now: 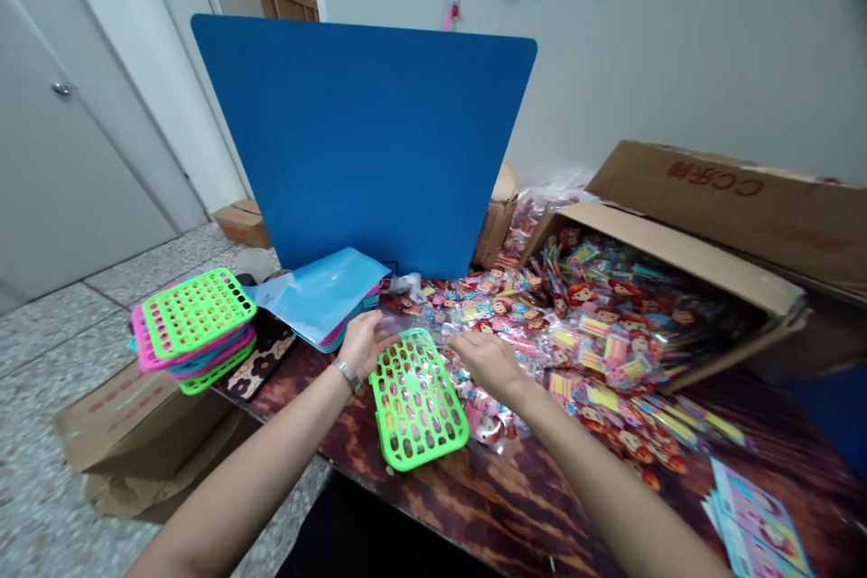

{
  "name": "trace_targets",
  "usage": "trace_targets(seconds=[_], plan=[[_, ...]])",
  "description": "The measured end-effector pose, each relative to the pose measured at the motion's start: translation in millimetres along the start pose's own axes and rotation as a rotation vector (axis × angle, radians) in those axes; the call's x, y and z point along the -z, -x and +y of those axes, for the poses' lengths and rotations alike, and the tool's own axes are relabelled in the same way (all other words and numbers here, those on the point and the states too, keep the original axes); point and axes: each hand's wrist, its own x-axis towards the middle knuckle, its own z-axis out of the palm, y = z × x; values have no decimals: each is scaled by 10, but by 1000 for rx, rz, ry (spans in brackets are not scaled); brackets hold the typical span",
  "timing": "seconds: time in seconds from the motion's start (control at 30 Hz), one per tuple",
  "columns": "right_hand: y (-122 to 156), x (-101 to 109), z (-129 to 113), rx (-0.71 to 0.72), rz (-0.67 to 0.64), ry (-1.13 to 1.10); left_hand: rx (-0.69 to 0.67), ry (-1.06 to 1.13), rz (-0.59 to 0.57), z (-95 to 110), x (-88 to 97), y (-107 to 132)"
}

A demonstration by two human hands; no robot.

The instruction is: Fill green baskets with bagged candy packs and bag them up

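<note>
A bright green plastic basket (413, 411) with rows of oval holes lies in front of me on the table. Small colorful printed items show through its holes. Clear plastic film, which looks like a bag's mouth, stretches along its far end. At the far left corner, my left hand (364, 345), with a band on the wrist, has its fingers closed on the film. My right hand (491, 366) pinches the film at the far right corner. The fingertips of both hands are partly blurred.
Left of me, green, pink and blue baskets (196, 316) are stacked beside blue sheets (321, 293). A tall blue board (369, 135) stands behind. Packets (521, 307) cover the right side, spilling from a cardboard box (684, 244). Printed cards (759, 519) lie near right.
</note>
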Motion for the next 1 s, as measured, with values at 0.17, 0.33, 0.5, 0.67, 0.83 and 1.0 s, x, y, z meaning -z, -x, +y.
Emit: trace_targets(seconds=[0.17,0.33,0.5,0.67,0.83,1.0], plan=[[-123,-132,-5,-70,-133,-136,-265,-278,15,-180,270,226],[-205,-164,-79,-40,-114,-260,-707,-826,-167,-200,404,332],[-190,-140,-91,16,-60,-389,-871,-1009,-364,-223,415,220],[-155,-103,-119,-10,-18,-270,-848,-1066,-330,-249,382,112],[-170,-60,-131,-7,9,-376,-824,-1080,-370,-203,358,78],[-195,12,-149,15,3,-538,-790,-1105,-413,-137,365,49]])
